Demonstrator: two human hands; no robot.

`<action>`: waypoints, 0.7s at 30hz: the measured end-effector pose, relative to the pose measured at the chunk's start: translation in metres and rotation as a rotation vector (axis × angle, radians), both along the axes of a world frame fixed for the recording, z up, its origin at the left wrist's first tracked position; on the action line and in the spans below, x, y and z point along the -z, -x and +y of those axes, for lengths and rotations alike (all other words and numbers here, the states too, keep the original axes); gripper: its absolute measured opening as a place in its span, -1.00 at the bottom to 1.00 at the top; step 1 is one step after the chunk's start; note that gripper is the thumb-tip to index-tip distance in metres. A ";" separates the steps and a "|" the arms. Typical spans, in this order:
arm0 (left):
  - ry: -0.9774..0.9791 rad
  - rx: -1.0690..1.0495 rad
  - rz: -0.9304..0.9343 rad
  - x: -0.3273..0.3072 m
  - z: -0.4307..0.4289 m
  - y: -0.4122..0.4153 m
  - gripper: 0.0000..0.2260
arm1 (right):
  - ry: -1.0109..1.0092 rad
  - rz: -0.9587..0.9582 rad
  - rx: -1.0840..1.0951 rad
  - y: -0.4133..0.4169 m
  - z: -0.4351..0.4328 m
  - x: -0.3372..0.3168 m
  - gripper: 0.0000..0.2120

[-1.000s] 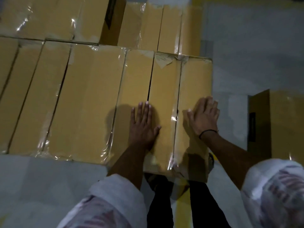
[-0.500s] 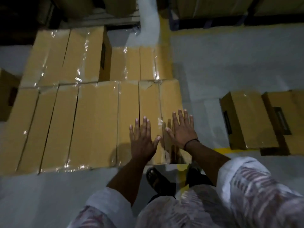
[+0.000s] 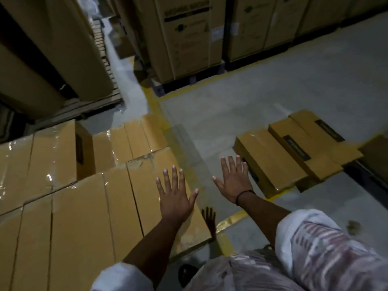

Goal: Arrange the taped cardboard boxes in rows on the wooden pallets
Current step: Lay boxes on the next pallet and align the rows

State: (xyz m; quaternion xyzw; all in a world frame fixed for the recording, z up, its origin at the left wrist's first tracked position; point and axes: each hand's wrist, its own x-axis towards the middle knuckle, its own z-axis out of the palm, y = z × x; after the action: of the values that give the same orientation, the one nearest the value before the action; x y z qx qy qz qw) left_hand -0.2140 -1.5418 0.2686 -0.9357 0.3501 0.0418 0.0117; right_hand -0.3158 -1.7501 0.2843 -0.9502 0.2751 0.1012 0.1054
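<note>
Both hands were empty with fingers spread: the left hand (image 3: 175, 195) hovered over the right end of the taped box row (image 3: 84, 217) low on the left, the right hand (image 3: 233, 180) over the floor (image 3: 273, 97) near loose boxes (image 3: 273, 162). Fetching one likely called for gripping both ends, then setting it flush against the row.

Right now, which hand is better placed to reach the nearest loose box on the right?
Right, probably. The right hand is spread open just beside the nearest loose box, fingers toward its end. The left hand is spread over the arranged row, farther from it.
</note>
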 end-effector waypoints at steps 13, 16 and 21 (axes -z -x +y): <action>0.087 0.110 0.083 -0.014 -0.266 0.120 -0.18 | 0.011 -0.056 0.287 0.156 -0.224 -0.020 -0.10; 0.137 0.165 0.073 -0.016 -0.312 0.138 -0.18 | 0.046 -0.108 0.332 0.177 -0.263 -0.029 -0.06; 0.106 0.218 0.088 -0.017 -0.362 0.141 -0.16 | 0.034 -0.090 0.340 0.196 -0.309 -0.022 -0.02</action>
State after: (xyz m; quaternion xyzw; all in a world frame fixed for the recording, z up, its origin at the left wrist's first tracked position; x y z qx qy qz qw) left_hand -0.3549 -1.9041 0.2860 -0.8886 0.4517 0.0627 -0.0484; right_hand -0.5116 -2.0587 0.3065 -0.8953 0.4284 0.0349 0.1172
